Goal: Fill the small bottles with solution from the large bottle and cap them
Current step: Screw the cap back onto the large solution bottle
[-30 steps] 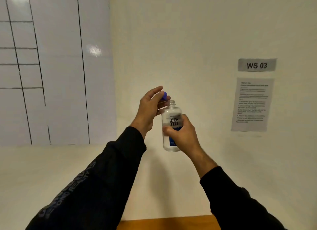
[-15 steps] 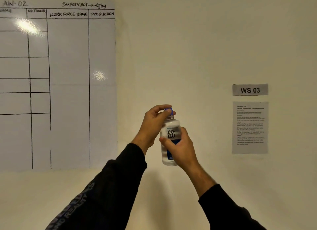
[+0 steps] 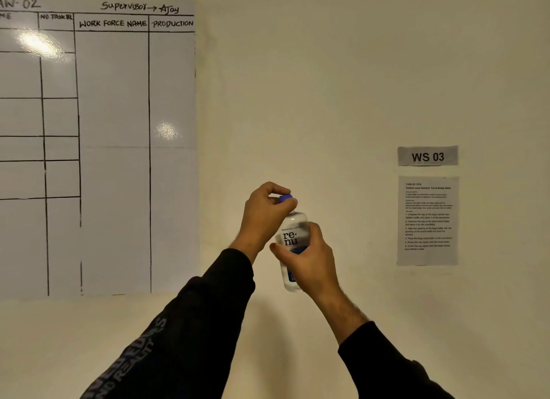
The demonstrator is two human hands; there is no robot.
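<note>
1 second ago the blue cap (image 3: 286,198) was off — now the left hand (image 3: 265,217) pinches it onto the bottle (image 3: 293,235), which the right hand (image 3: 309,260) grips; capping is underway.

Left hand (image 3: 263,217) pinching with curled fingers (image 3: 275,189), right hand (image 3: 309,259) clasped, both arms raised

The right hand (image 3: 309,260) covers the lower part of the clear plastic bottle with the "renu" label (image 3: 293,235), so the blue part of the label mostly cannot be seen. The left hand (image 3: 263,217) hides most of the small blue cap (image 3: 286,198) and all of the bottle's neck. The big white wall chart with black lines (image 3: 113,160), at 9 o'clock, is cut off by the left edge. The small print on the grey paper sheet (image 3: 427,220), at 3 o'clock, is too blurry to read. Both black sleeves run off the bottom edge.
</note>
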